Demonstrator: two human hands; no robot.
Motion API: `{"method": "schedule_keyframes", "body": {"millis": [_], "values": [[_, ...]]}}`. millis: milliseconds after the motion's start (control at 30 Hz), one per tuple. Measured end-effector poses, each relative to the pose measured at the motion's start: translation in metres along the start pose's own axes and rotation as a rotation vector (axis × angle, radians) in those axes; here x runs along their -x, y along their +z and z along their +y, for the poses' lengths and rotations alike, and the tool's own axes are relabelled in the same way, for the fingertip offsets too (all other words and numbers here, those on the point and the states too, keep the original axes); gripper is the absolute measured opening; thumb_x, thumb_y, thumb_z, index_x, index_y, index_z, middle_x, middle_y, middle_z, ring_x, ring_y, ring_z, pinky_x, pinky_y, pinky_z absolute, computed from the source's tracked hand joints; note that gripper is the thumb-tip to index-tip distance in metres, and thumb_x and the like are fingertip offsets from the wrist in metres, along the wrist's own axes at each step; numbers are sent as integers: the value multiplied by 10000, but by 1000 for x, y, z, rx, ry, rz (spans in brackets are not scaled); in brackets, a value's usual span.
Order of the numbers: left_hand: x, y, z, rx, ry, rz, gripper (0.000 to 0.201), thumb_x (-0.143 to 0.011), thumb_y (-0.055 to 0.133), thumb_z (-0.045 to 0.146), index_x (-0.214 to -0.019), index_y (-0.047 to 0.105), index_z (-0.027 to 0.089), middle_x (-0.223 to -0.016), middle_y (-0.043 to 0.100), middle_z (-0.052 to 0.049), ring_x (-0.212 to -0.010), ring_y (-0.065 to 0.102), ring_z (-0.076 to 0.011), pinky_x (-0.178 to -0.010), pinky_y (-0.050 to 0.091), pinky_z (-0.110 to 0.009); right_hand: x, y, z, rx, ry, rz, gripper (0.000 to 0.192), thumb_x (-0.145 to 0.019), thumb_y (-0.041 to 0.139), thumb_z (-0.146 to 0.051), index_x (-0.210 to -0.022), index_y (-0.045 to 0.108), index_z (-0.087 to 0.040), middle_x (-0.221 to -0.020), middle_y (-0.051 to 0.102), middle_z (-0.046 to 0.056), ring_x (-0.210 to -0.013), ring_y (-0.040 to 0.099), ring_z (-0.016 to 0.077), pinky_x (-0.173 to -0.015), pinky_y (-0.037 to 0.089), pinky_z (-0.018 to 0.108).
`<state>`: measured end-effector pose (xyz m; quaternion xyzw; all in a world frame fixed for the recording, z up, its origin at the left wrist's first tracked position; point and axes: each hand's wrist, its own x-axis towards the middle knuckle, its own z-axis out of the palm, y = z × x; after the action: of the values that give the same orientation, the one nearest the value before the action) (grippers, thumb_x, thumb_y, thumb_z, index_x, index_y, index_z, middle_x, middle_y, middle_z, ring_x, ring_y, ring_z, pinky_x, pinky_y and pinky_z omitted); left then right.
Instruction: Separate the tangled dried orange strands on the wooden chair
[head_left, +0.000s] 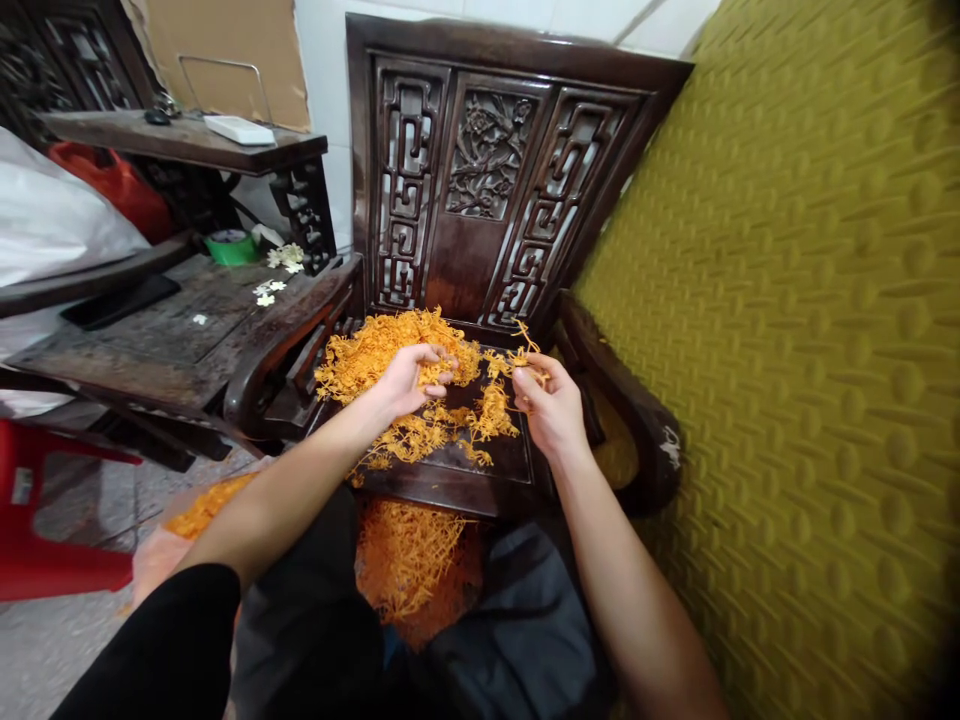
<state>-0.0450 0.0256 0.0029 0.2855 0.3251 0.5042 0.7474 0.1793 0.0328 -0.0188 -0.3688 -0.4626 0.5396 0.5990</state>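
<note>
Left hand (pixel 409 380) curled on heap of orange stringy strands (pixel 390 350) | right hand (pixel 551 405) pinching few strands, fingers together | heap on dark carved wooden chair seat (pixel 510 455)

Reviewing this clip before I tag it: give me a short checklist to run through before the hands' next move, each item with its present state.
1. Left hand on the orange strands: ok.
2. Right hand pinching a few strands: ok.
3. Pile resting on the chair seat: ok.
4. Strands kept off the floor: not ok, some lie in the bag below and at left.
5. Strands untangled: cannot tell.
</note>
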Motion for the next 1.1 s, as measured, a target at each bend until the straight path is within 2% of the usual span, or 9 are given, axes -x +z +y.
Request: {"method": "schedule_keyframes", "body": {"millis": [200, 300, 400, 500, 633, 767, 867, 933, 1100], "values": [[5, 11, -5, -276, 108, 111, 455, -808, 723, 565, -762, 436, 215, -621, 396, 48, -448, 322, -43, -393, 113, -185, 2, -4, 5, 71, -7, 7, 305, -704, 877, -403, -770, 674, -185, -576, 484, -41, -523, 365, 80, -465, 230, 228], [11, 18, -10, -657, 315, 171, 383, -801, 761, 539, -831, 578, 204, -641, 534, 32, -498, 456, -68, -439, 321, -203, 3, -6, 6, 97, 21, -10, 325, -706, 874, -429, -794, 685, -181, -590, 497, -36, -521, 371, 80, -465, 224, 230], [18, 25, -10, -1063, 580, 145, 357, -839, 737, 505, -1040, 726, 210, -960, 747, -45, -841, 672, -161, -766, 535, -310, 5, -5, 7, 189, 32, -82, 317, -742, 847, -451, -825, 700, -183, -572, 486, -43, -504, 355, 77, -465, 225, 234], [19, 29, -10, -1277, 678, 60, 346, -892, 689, 462, -1150, 742, 237, -1106, 772, -44, -974, 696, -192, -906, 515, -344, 9, -2, 7, 366, -48, -175, 286, -779, 813, -452, -851, 734, -187, -665, 597, -12, -547, 427, 92, -508, 317, 245], [17, 27, -18, -1435, 659, 50, 273, -939, 624, 428, -862, 750, 199, -836, 761, -26, -758, 672, -168, -762, 484, -320, 17, 8, 3, 553, -135, -262, 250, -795, 791, -408, -914, 779, -188, -803, 711, 23, -654, 550, 132, -642, 430, 276], [24, 28, -13, -1493, 833, 137, 277, -951, 613, 388, -773, 666, 182, -767, 706, -29, -697, 613, -153, -687, 428, -301, 22, 15, 6, 639, -137, -274, 239, -816, 744, -404, -783, 748, -168, -735, 696, 28, -629, 543, 139, -613, 417, 274], [31, 24, 9, -1343, 1066, 423, 309, -958, 608, 406, -737, 594, 190, -715, 664, -29, -652, 565, -142, -674, 414, -296, 20, 9, 16, 665, -29, -200, 293, -760, 782, -420, -667, 667, -168, -555, 542, -15, -518, 405, 103, -502, 296, 252], [31, 15, 22, -1184, 1073, 579, 280, -977, 578, 403, -785, 578, 200, -729, 668, -26, -654, 571, -140, -681, 426, -287, 14, 1, 22, 498, 132, -162, 360, -711, 821, -461, -647, 599, -184, -492, 417, -58, -467, 304, 80, -460, 213, 241], [18, -2, 12, -1085, 749, 317, 148, -972, 566, 342, -935, 571, 199, -911, 730, -52, -795, 662, -161, -765, 504, -310, 3, -4, 17, 17, 279, -151, 464, -655, 887, -495, -694, 528, -203, -513, 389, -83, -450, 281, 60, -445, 198, 215]]}}
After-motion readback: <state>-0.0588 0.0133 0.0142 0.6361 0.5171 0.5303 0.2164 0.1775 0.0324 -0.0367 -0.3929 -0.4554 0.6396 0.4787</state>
